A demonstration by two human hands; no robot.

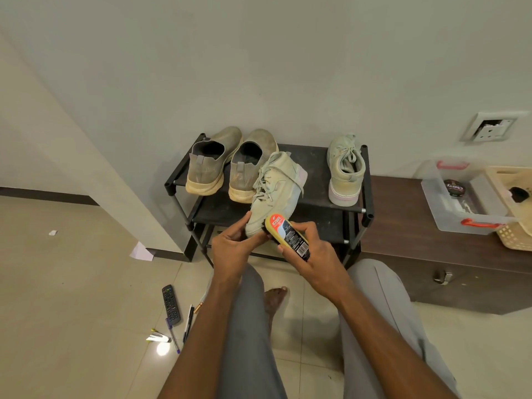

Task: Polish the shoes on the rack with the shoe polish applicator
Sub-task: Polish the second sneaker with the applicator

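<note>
Fingers of my left hand (233, 246) curl round the toe of the laced pale shoe (273, 194), thumb on its near left side; fingers of my right hand (312, 251) wrap the shoe polish applicator (289, 236), thumb along its near edge. Both hands are thus grasping, neither free. The held shoe is lifted in front of the black rack (367, 197), toe toward me and heel away, its long axis running from near left to far right. The applicator lies just right of the toe, its far end touching the toe's right flank; its own long axis slants from far left to near right, crossing that of the shoe. My right hand is the nearer to the unpolished length of the upper, which extends away from it toward the far right; I judge the next stroke must travel that way. On the top shelf remain the pair of grey slip-on shoes (227, 165) at left and the matching laced shoe (345, 171) at right.
</note>
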